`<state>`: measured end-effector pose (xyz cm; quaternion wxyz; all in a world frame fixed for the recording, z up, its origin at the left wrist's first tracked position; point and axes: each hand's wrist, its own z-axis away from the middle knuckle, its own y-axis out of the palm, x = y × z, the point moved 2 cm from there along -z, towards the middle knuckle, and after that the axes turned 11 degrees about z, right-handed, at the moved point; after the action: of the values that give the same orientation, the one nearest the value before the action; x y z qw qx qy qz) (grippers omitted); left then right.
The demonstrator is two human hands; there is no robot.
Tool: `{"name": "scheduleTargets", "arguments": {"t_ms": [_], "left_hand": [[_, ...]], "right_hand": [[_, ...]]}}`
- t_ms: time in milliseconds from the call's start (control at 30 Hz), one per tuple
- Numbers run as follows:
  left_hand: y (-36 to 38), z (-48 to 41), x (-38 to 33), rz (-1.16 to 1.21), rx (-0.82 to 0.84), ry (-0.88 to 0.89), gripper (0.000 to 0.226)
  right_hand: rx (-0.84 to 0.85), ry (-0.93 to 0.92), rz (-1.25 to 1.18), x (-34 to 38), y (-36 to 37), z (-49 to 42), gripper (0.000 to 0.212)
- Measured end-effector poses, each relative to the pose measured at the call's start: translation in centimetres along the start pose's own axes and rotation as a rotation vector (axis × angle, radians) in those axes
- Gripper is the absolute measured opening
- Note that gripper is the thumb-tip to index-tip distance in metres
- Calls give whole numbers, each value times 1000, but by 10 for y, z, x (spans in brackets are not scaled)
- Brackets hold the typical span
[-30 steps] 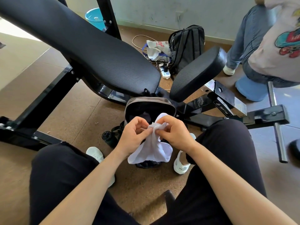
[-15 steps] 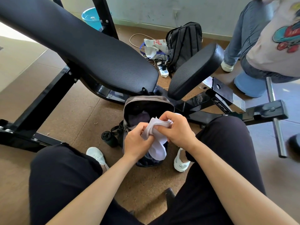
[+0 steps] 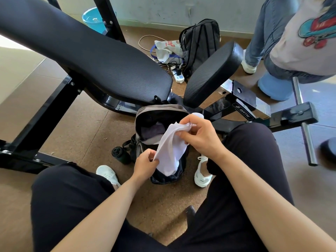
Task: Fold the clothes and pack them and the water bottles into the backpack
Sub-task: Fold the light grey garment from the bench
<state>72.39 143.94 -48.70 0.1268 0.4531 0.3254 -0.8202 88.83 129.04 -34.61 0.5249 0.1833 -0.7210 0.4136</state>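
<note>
A small white garment [image 3: 170, 150] hangs between my hands above the open backpack [image 3: 158, 110], which stands on the floor between my feet. My right hand [image 3: 198, 135] grips its upper end, fingers curled round the bunched cloth. My left hand [image 3: 145, 163] pinches its lower left edge. Dark folded clothes [image 3: 152, 130] lie inside the backpack's mouth. A dark water bottle [image 3: 120, 154] stands on the floor, touching the backpack's left side.
A black weight bench [image 3: 109, 70] slants across the view just behind the backpack, its seat pad [image 3: 212, 73] to the right. Behind it lie a second black backpack [image 3: 200, 44], a power strip and a white bag. Another person [image 3: 300, 42] sits at the right.
My left hand has slid down from the top of the white garment to its lower edge, stretching the cloth out. My right hand stays at the top.
</note>
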Motion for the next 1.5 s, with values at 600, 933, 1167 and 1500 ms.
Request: {"name": "scheduleTargets", "arguments": {"t_ms": [600, 933, 1167, 1500], "left_hand": [[10, 14, -4, -80, -79, 230, 47], [14, 10, -5, -20, -95, 229, 82], [14, -8, -9, -77, -8, 322, 96], [20, -15, -11, -130, 138, 340, 117]], "right_hand": [[-116, 74, -203, -4, -23, -2, 18], [-132, 71, -272, -4, -30, -1, 15], [-86, 67, -284, -6, -34, 0, 18], [25, 39, -244, -8, -39, 3, 22]]}}
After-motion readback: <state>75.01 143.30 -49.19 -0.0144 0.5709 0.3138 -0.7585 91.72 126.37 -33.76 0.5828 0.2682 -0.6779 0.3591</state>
